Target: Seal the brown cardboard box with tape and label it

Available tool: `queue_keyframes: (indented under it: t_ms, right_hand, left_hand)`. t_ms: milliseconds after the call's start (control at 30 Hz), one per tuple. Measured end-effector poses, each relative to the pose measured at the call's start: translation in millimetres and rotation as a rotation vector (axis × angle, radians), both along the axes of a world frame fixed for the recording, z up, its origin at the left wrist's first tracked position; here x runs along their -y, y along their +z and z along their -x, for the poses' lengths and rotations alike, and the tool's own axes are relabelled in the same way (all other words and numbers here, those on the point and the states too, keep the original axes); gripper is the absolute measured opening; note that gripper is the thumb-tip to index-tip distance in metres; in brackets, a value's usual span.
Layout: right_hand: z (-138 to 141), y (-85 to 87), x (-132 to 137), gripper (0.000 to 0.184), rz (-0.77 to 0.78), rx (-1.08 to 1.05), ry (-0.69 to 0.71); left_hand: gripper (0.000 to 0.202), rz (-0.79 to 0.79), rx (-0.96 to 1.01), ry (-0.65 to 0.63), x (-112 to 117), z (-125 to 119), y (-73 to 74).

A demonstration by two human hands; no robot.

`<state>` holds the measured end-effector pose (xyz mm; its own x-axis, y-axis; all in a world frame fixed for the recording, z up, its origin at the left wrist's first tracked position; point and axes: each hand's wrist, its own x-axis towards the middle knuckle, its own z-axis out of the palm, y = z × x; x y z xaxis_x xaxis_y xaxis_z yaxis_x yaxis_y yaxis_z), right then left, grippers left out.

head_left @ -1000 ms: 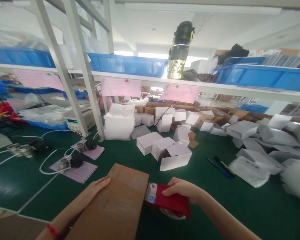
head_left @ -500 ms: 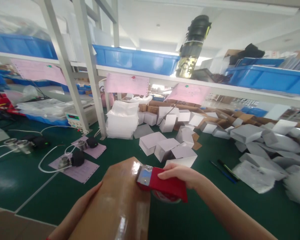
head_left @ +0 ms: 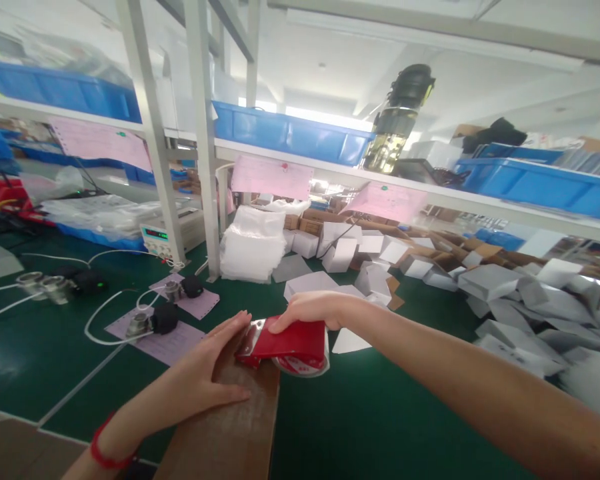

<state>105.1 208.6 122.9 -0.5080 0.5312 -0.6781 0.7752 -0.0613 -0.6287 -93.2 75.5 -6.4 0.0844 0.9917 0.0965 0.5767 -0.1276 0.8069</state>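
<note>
My right hand point(head_left: 313, 310) grips a red tape dispenser point(head_left: 290, 341) from above. A roll of clear tape point(head_left: 305, 363) with red print shows on its underside. The dispenser's metal front end rests at the far end of a brown cardboard box point(head_left: 230, 420), which lies lengthwise in front of me. My left hand point(head_left: 213, 363) lies over the box's left side, thumb on top and fingers stretched forward beside the dispenser's head. Its fingers are spread, and a red band circles the wrist.
White folded boxes point(head_left: 495, 283) cover the table's right and back. A stack of white foam sheets point(head_left: 253, 247) stands by the shelf post point(head_left: 200, 140). At left, metal valves with black parts point(head_left: 153, 320) lie on pink paper. Blue bins point(head_left: 290, 130) and a bottle point(head_left: 397, 117) stand on the shelf.
The dispenser has moved left with my right hand, over the box's far end. My left hand has come up from the box's side onto its top. The view has tilted upward.
</note>
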Motion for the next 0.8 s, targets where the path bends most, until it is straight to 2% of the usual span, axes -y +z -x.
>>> queue_keyframes:
  t_ms: [67, 200, 300, 433, 500, 600, 700, 800]
  right_hand:
    - [-2.9, -1.8, -0.4, 0.018, 0.007, 0.001, -0.007]
    - [-26.9, -7.6, -7.4, 0.018, 0.038, 0.006, -0.001]
    - [-67.3, -11.2, -13.9, 0.017, 0.094, -0.003, 0.034]
    - [-128.5, -22.2, -10.5, 0.033, 0.131, -0.035, -0.046]
    - [-144.1, -31.0, -3.1, 0.032, 0.110, -0.023, -0.072]
    - [-141.1, -43.4, 6.7, 0.020, 0.018, 0.075, -0.062]
    - [-120.3, -47.4, 8.0, 0.019, -0.074, 0.164, -0.047]
    - [-97.0, -40.9, 5.5, 0.019, -0.175, 0.221, 0.028]
  left_hand:
    - [0.108, 0.013, -0.091, -0.022, -5.5, 0.1, -0.4]
    - [0.100, 0.008, -0.198, -0.026, -6.1, 6.0, -3.2]
    - [0.100, 0.017, -0.204, -0.015, -4.8, 10.5, -3.4]
    - [0.100, -0.002, -0.214, -0.006, -7.0, 9.6, -5.5]
    - [0.098, -0.023, -0.248, -0.011, -9.0, 8.4, -5.4]
    - [0.092, -0.031, -0.376, -0.055, -11.0, 7.2, 3.6]
    - [0.084, -0.026, -0.535, -0.128, -11.4, -1.2, 27.2]
    - [0.065, -0.151, -0.635, -0.363, -14.0, -25.6, 52.1]
